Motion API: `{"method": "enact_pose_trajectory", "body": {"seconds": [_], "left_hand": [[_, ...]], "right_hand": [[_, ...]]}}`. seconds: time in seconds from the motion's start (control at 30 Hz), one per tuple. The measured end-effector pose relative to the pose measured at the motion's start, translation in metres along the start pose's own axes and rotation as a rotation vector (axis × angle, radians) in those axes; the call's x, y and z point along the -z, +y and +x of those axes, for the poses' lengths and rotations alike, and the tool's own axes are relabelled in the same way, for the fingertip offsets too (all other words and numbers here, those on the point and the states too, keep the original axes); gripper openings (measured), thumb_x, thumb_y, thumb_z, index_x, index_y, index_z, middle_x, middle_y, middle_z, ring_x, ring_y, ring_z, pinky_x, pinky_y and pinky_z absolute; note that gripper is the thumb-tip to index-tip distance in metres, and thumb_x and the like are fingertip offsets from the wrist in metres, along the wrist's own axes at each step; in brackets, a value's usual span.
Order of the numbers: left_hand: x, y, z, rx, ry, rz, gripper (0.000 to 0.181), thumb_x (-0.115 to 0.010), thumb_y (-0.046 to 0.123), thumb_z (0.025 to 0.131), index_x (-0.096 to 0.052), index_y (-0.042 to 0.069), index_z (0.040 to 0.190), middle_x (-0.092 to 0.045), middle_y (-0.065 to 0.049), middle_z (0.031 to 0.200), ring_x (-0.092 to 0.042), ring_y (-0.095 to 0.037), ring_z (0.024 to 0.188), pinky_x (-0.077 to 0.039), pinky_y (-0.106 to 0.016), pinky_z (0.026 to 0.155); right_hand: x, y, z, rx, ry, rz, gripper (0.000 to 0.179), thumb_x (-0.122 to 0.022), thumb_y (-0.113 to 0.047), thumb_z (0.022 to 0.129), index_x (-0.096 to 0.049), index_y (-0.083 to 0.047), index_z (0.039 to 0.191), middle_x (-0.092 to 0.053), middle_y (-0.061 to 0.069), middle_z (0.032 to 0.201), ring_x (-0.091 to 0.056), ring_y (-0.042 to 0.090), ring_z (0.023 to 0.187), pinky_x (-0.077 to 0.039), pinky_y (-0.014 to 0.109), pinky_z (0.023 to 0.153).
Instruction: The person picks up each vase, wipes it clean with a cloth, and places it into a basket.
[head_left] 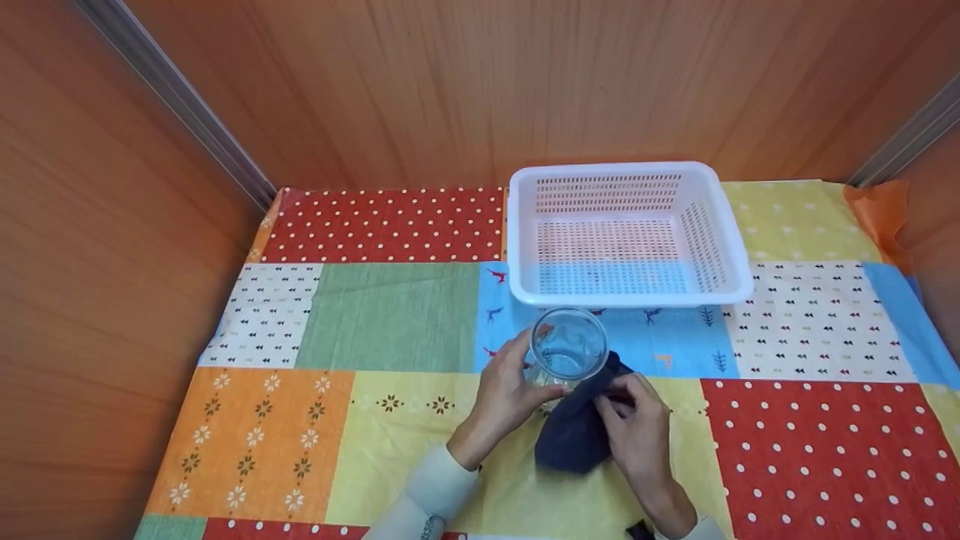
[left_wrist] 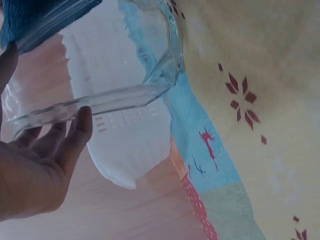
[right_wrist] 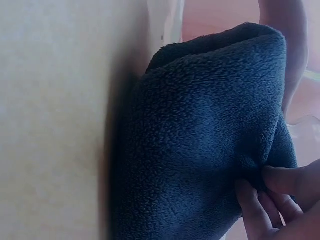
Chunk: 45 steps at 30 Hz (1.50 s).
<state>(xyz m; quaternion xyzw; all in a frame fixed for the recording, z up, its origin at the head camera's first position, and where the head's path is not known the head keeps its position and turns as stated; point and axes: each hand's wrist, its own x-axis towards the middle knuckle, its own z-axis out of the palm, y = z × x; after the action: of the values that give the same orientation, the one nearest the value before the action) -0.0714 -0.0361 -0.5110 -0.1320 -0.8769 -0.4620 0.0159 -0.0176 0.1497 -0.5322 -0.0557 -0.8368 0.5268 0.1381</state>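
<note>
My left hand (head_left: 510, 394) grips a clear glass jar (head_left: 570, 343) around its side, with the round mouth facing up toward the head camera. In the left wrist view the fingers (left_wrist: 80, 130) lie along the glass wall (left_wrist: 120, 100). My right hand (head_left: 639, 424) pinches a dark blue-grey fluffy cloth (head_left: 574, 435), which hangs in folds beside the jar and overlaps its lower right side. Thumb and fingertips bunch the cloth (right_wrist: 200, 135) in the right wrist view.
A white plastic basket (head_left: 630, 300) with slotted walls stands just beyond the jar. The patchwork tablecloth (head_left: 390, 315) covers the table. Wood-grain panels (head_left: 465, 90) enclose the back and sides. An orange piece of material (head_left: 881, 217) lies at the back right corner.
</note>
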Motion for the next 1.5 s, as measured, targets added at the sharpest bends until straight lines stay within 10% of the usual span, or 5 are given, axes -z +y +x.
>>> {"method": "enact_pose_trajectory", "body": {"seconds": [0.23,0.6,1.13,1.5], "left_hand": [[-0.01,-0.002,-0.002,-0.065,0.076,0.06,0.087,-0.101,0.029,0.071,-0.057,0.008,0.143,-0.066,-0.008,0.134,-0.063,-0.026,0.118,-0.058,-0.047,0.097],[0.013,-0.014,0.003,-0.029,-0.216,-0.167,0.075,-0.087,0.024,0.09,-0.046,0.017,0.152,-0.06,-0.012,0.147,-0.058,-0.027,0.134,-0.051,-0.054,0.11],[-0.001,-0.009,-0.005,-0.08,-0.048,-0.143,0.077,-0.092,0.017,0.083,-0.053,0.005,0.147,-0.066,-0.012,0.139,-0.065,-0.034,0.126,-0.058,-0.053,0.1],[-0.002,-0.008,-0.003,-0.023,-0.046,-0.248,0.07,-0.094,0.015,0.08,-0.059,0.006,0.14,-0.066,-0.007,0.134,-0.063,-0.024,0.125,-0.058,-0.046,0.102]], "right_hand": [[0.001,-0.003,0.001,0.024,0.016,-0.003,0.019,-0.072,0.018,0.087,-0.069,0.0,0.093,-0.065,0.008,0.095,-0.07,0.017,0.094,-0.059,0.015,0.078],[-0.001,-0.002,0.001,0.04,0.02,0.016,0.019,-0.073,0.017,0.087,-0.069,-0.001,0.092,-0.066,0.008,0.095,-0.069,0.011,0.093,-0.057,0.012,0.078],[0.001,-0.011,0.002,0.035,0.062,0.071,0.02,-0.074,0.017,0.088,-0.071,0.002,0.101,-0.068,0.01,0.103,-0.066,0.001,0.1,-0.057,0.011,0.08],[0.001,-0.003,0.002,-0.001,0.021,0.007,0.02,-0.072,0.015,0.089,-0.069,0.003,0.105,-0.069,0.015,0.106,-0.072,0.031,0.104,-0.061,0.021,0.08]]}}
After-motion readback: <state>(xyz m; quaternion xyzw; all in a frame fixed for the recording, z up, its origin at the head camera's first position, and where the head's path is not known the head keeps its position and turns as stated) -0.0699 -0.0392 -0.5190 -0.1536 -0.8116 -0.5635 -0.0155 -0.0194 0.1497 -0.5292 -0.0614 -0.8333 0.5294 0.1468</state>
